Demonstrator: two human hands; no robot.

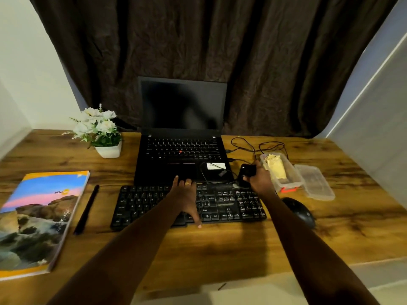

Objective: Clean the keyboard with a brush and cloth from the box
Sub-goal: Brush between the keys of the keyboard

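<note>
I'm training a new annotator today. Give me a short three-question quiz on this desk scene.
1. True or false: the yellow cloth lies inside the open box.
2. Which hand grips the black brush? A) left B) right C) neither
3. Fill in: the left hand rests flat on the ____.
Key: 1 true; 2 B, the right hand; 3 keyboard.
</note>
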